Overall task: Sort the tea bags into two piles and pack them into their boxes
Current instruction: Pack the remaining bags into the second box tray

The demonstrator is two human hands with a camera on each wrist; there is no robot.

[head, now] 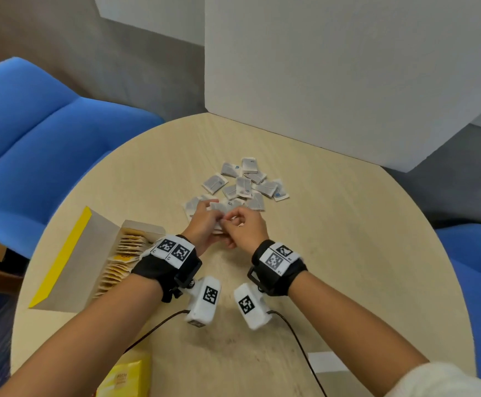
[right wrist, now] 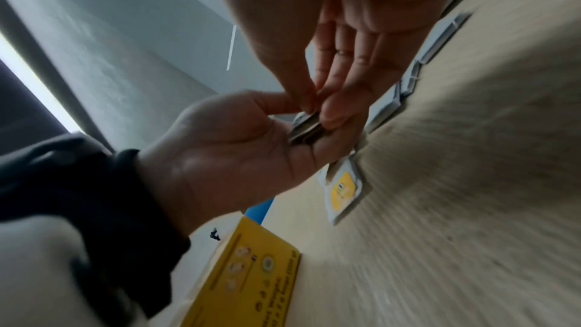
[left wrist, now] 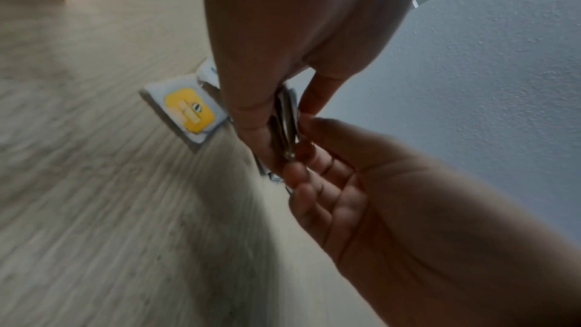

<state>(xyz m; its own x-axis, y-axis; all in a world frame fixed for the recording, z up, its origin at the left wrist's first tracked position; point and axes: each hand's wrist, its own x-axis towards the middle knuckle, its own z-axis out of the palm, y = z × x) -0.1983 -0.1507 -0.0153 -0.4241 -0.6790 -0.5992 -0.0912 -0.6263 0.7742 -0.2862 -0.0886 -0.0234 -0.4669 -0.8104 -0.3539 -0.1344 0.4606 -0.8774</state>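
My two hands meet over the round table (head: 334, 253). The left hand (head: 207, 217) holds a thin stack of grey tea bags (right wrist: 305, 131) between thumb and fingers. The right hand (head: 235, 223) pinches the same stack (left wrist: 284, 121) from the other side with its fingertips. Just beyond the hands lies a loose pile of grey tea bags with blue tags (head: 245, 181). One tea bag with a yellow tag (left wrist: 188, 111) lies flat on the table under the hands and shows in the right wrist view too (right wrist: 344, 190). An open box with a yellow lid (head: 70, 253) stands at my left, with yellow-tagged bags in a row inside.
A second yellow box (head: 127, 376) lies at the table's near edge. A white panel (head: 334, 81) stands at the back of the table. Blue seats (head: 33, 138) flank the table. Cables from the wrist cameras trail toward me.
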